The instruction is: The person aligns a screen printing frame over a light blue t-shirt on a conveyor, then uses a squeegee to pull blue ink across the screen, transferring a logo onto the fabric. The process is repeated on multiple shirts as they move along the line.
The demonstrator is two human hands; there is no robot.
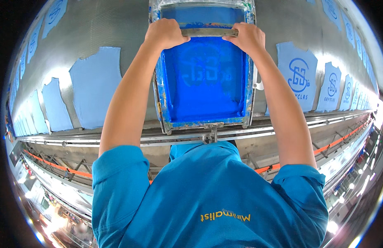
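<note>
A printing screen [158,89] with a worn, ink-stained frame lies across the long table in front of me. Bright blue ink coats its mesh, and a darker emblem shows faintly through it. Near the screen's far end, a squeegee [210,32] spans the frame from side to side. My left hand [166,34] grips the squeegee's left end, fingers wrapped over the top and thumb on the near side. At its right end my right hand [247,38] holds it the same way. Both arms reach forward. What lies beneath the screen is hidden.
Plain light-blue fabric pieces [95,89] lie in a row to the left on the grey table [104,29]. On the right, similar printed pieces [299,76] carry a dark blue emblem. A metal rail [100,139] runs along the near edge, with a bracket [210,134] at the screen.
</note>
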